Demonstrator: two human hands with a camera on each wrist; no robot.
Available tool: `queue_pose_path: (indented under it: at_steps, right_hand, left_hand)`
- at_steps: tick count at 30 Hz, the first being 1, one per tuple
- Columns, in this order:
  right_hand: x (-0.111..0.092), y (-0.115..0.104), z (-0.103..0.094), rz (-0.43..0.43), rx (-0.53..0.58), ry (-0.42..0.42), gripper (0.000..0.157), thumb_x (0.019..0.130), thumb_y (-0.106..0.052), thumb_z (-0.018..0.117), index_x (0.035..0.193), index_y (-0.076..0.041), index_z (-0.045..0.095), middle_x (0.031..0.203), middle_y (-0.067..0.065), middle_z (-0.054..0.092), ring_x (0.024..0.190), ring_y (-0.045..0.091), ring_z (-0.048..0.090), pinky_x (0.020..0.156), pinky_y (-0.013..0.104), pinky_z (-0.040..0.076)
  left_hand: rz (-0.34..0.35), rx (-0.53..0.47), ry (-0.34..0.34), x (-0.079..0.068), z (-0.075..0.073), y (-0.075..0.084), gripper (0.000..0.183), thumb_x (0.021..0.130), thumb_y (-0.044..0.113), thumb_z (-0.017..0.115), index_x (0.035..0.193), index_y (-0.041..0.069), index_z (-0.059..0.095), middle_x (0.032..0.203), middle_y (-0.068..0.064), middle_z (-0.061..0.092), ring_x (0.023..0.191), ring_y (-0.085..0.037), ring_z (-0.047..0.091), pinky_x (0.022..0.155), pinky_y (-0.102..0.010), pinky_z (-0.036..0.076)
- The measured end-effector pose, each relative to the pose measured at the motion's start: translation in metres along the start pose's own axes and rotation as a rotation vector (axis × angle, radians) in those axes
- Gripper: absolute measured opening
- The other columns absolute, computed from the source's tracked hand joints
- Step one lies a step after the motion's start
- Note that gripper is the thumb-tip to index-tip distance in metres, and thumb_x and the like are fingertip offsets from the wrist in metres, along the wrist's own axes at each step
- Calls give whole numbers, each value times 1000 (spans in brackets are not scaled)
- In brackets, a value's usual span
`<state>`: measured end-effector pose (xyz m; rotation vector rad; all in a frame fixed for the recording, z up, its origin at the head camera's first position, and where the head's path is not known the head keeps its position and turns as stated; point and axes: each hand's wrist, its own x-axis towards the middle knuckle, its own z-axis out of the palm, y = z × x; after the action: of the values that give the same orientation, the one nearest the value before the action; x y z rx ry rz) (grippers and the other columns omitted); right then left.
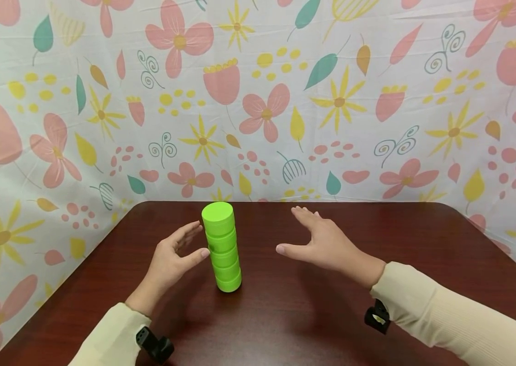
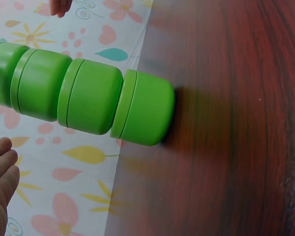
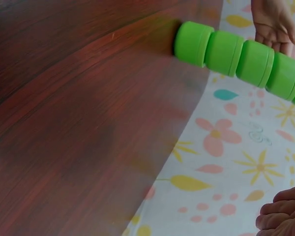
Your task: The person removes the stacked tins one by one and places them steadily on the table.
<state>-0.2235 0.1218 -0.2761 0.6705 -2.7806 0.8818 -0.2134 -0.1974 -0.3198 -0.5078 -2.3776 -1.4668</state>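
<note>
Green stack (image 1: 223,258) stands upright on the dark-red, wood-grained table (image 1: 258,325), short of its far edge, with tabletop room between it and the right hand (image 1: 325,245), spread, holding nothing. Left hand (image 1: 168,263), spread, gripping nothing, is just left of the stack, contact unclear. Flowered cloth (image 1: 285,66) hangs behind it. Five pots (image 2: 147,108) form the stack.

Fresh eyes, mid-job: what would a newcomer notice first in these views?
Most likely the lime-green stack of rounded pieces, upright on the dark reddish table. Next, the two open hands: the left hand close beside the stack, the right hand well apart from it, on its right. Behind everything spreads a white sheet with pink, yellow and teal flowers and leaves.
</note>
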Motion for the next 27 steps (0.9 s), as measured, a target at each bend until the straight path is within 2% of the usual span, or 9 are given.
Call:
queue_pose_path:
  at_steps: [5, 12, 14, 20, 23, 27]
  right_hand:
    - [4, -5, 4, 9, 31, 0, 92, 75, -59, 66, 143, -5, 34, 147, 15, 33, 133, 46, 25, 106, 57, 25]
    - [8, -11, 10, 6, 72, 9, 92, 73, -58, 69, 142, -7, 36, 145, 11, 37, 133, 43, 27, 106, 54, 28]
    - [8, -13, 12, 6, 82, 10, 91, 72, -57, 69, 142, -7, 37, 145, 10, 39, 133, 42, 28, 105, 54, 29]
    - [10, -19, 14, 6, 114, 30, 85, 73, -55, 70, 139, -11, 43, 141, 4, 44, 133, 35, 34, 104, 50, 34]
    - [13, -22, 15, -3, 122, 42, 82, 73, -55, 70, 138, -12, 45, 138, 5, 47, 130, 28, 40, 101, 47, 37]
    - [17, -27, 17, -16, 126, 54, 79, 72, -56, 70, 136, -14, 48, 134, 7, 51, 125, 23, 46, 98, 44, 41]
  left_hand:
    - [-15, -50, 17, 1, 3, -1, 56, 81, 11, 70, 132, 2, 48, 128, -16, 55, 121, -28, 50, 98, -49, 40]
    - [5, -122, 39, 1, 11, -6, 53, 82, 4, 68, 130, -2, 49, 125, -20, 56, 119, -28, 52, 97, -41, 42]
    - [11, -146, 45, 1, 13, -7, 52, 81, 3, 68, 130, -2, 49, 125, -20, 56, 118, -24, 53, 96, -38, 43]
    - [47, -224, 52, 0, 19, -10, 52, 79, -2, 68, 128, -4, 49, 124, -21, 56, 110, -3, 56, 93, -23, 45]
    - [62, -248, 51, 1, 21, -11, 53, 78, -4, 68, 127, -7, 49, 123, -24, 56, 107, 0, 56, 91, -19, 45]
    - [65, -261, 52, 2, 23, -11, 53, 78, -6, 68, 127, -7, 49, 121, -24, 57, 107, -1, 57, 91, -21, 46]
